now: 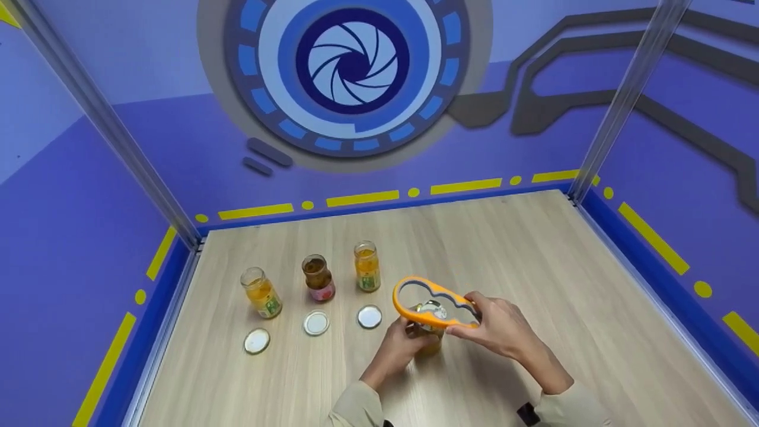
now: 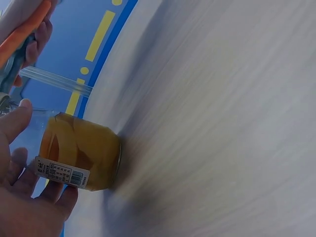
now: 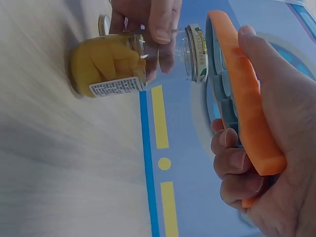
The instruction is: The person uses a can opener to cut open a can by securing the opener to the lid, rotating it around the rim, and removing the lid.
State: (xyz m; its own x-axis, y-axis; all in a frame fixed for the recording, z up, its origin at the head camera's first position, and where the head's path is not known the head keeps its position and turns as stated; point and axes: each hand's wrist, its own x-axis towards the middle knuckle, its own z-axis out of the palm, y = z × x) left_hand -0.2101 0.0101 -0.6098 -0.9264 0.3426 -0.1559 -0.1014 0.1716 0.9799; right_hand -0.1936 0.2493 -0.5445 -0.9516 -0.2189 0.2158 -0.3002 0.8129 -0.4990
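A glass jar of yellow-orange fruit pieces [image 3: 108,64] stands on the table with its metal lid [image 3: 198,53] on. My left hand [image 1: 400,344] grips this jar around its upper part, thumb and fingers on opposite sides, as the left wrist view also shows. In my right hand [image 1: 501,326] is an orange jar opener [image 1: 409,308] with a grey scalloped inner edge, held by one end. The opener's wide loop is just above the lid; in the right wrist view a small gap separates the two.
Left of the hands stand three lidless jars: one yellow [image 1: 261,293], one dark brown [image 1: 318,279] and another yellow [image 1: 367,268]. In front of them lie three loose lids, the left [image 1: 257,341], middle [image 1: 316,323] and right [image 1: 369,316]. Printed walls [image 1: 367,166] enclose the wooden table [image 1: 510,249].
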